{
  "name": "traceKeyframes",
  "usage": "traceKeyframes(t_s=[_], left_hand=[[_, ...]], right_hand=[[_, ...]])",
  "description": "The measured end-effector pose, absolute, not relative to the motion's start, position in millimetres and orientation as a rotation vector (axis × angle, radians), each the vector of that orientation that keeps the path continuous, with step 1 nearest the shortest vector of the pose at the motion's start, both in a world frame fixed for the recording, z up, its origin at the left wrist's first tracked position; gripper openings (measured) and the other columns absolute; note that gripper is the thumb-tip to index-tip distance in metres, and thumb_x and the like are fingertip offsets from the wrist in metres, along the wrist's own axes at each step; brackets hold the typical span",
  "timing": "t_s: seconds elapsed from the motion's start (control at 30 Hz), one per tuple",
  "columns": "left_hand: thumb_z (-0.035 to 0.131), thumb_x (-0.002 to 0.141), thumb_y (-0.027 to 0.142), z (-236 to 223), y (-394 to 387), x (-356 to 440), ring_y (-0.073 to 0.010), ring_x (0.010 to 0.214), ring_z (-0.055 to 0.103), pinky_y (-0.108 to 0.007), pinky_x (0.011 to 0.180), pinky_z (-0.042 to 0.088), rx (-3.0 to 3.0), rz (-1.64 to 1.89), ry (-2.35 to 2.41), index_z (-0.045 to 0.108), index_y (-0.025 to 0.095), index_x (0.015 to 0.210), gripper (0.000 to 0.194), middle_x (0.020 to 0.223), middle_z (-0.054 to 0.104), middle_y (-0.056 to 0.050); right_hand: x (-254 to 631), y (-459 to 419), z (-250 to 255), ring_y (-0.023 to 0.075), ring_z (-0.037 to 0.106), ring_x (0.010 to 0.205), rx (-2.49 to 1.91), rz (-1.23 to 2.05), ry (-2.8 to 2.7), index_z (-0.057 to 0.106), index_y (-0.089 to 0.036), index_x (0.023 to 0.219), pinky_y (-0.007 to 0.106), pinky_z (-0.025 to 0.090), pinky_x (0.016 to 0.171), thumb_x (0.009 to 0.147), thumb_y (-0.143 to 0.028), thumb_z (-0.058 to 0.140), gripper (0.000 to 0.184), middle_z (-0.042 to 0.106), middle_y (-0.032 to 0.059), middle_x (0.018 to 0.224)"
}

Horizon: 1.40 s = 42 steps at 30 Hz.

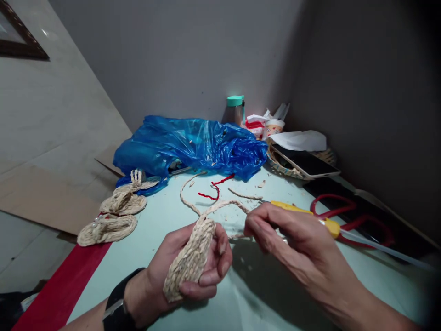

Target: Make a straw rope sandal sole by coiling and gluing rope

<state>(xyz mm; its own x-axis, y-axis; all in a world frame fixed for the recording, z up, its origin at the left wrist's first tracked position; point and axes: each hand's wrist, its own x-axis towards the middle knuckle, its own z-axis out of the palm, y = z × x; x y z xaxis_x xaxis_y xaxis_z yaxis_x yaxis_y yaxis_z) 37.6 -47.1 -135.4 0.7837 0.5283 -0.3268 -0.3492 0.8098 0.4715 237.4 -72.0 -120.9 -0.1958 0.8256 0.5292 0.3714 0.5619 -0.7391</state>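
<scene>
Near centre: your left hand [167,253] cradles a woven piece [191,259]; rightward, your right hand [296,246] pinches its cord [223,204]

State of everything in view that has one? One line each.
Left hand: closed around the woven piece
Woven piece: held, loose strands at its top
Right hand: fingers curled, at one strand
Blue bag: crumpled, lying on the table
Bottle: upright, lid on
Phone: screen dark, resting on a basket
Scissors: lying down; blades hidden, can't tell open or shut
</scene>
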Motion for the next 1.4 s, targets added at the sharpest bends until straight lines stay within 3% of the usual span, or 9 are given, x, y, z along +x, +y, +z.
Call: traceKeyframes(t_s=[0.07,0.23,0.4,0.47,0.57,0.77,1.03,1.2,1.4], left_hand=[[0.053,0.086,0.037,-136,-48,39,-0.0070,0.039,0.043,-0.012,0.028,0.017,0.365,0.414,0.493,0.065,0.010,0.084,0.030,0.066,0.063,-0.010],[0.058,0.082,0.042,-136,-52,43,-0.0067,0.033,0.040,-0.015,0.025,0.012,0.349,0.229,0.515,0.070,0.009,0.075,0.036,0.056,0.063,-0.008],[0.060,0.079,0.041,-136,-57,46,-0.0052,0.029,0.038,-0.015,0.024,0.015,0.449,0.259,0.540,0.072,0.008,0.069,0.036,0.049,0.059,-0.004],[0.058,0.082,0.039,-136,-58,47,-0.0104,0.035,0.052,-0.017,0.029,0.034,0.570,0.371,0.618,0.072,0.009,0.071,0.035,0.053,0.064,-0.006],[0.054,0.090,0.033,-134,-58,43,-0.0178,0.063,0.067,-0.028,0.060,0.056,0.703,0.675,0.755,0.073,0.013,0.084,0.028,0.074,0.072,-0.008],[0.071,0.082,0.038,-127,-55,29,-0.0185,0.081,0.062,-0.028,0.068,0.054,1.241,0.772,0.964,0.067,0.025,0.104,0.027,0.097,0.069,-0.002],[0.072,0.077,0.031,-122,-60,32,-0.0173,0.080,0.066,-0.025,0.077,0.050,1.694,0.852,1.260,0.074,0.028,0.090,0.013,0.085,0.074,0.003],[0.073,0.077,0.035,-125,-61,29,-0.0188,0.085,0.069,-0.027,0.085,0.050,1.735,0.850,1.331,0.078,0.032,0.091,0.015,0.091,0.079,0.004],[0.072,0.080,0.027,-124,-58,32,-0.0143,0.076,0.072,-0.019,0.072,0.053,1.885,0.870,1.237,0.080,0.026,0.086,0.010,0.082,0.080,0.004]], right_hand=[[240,-71,-120,0.0099,0.055,0.073,-0.985,0.498,-1.770,0.058,-0.022,0.091,0.021,0.044,0.068,0.094,-0.016,0.060,0.007,0.060,-0.0037,0.082],[238,-74,-119,0.0161,0.049,0.118,-0.927,0.629,-1.976,0.054,-0.026,0.129,0.026,0.038,0.102,0.091,-0.020,0.067,0.041,0.058,-0.0006,0.126],[231,-77,-122,0.0116,0.058,0.101,-0.839,0.731,-2.015,0.062,-0.020,0.117,0.022,0.042,0.094,0.093,-0.015,0.062,0.024,0.066,-0.0012,0.105],[231,-76,-124,0.0108,0.059,0.097,-0.875,0.710,-1.979,0.064,-0.019,0.114,0.022,0.045,0.088,0.094,-0.016,0.061,0.021,0.066,-0.0010,0.101],[234,-74,-125,0.0105,0.060,0.092,-0.989,0.633,-1.940,0.065,-0.022,0.112,0.023,0.045,0.083,0.093,-0.018,0.063,0.019,0.067,-0.0028,0.099],[234,-73,-125,0.0110,0.059,0.078,-1.143,0.616,-1.885,0.066,-0.024,0.108,0.025,0.045,0.071,0.090,-0.021,0.065,0.018,0.068,-0.0038,0.095],[240,-78,-114,0.0117,0.058,0.097,-1.025,0.631,-2.026,0.060,-0.030,0.119,0.024,0.046,0.084,0.096,-0.015,0.054,0.028,0.064,-0.0033,0.103],[243,-78,-108,0.0106,0.059,0.090,-0.991,0.607,-2.073,0.064,-0.025,0.115,0.022,0.049,0.078,0.095,-0.010,0.052,0.027,0.063,-0.0009,0.097],[240,-76,-114,0.0131,0.058,0.078,-0.905,0.290,-2.120,0.065,-0.015,0.106,0.027,0.047,0.068,0.092,-0.007,0.054,0.020,0.062,0.0030,0.086]])
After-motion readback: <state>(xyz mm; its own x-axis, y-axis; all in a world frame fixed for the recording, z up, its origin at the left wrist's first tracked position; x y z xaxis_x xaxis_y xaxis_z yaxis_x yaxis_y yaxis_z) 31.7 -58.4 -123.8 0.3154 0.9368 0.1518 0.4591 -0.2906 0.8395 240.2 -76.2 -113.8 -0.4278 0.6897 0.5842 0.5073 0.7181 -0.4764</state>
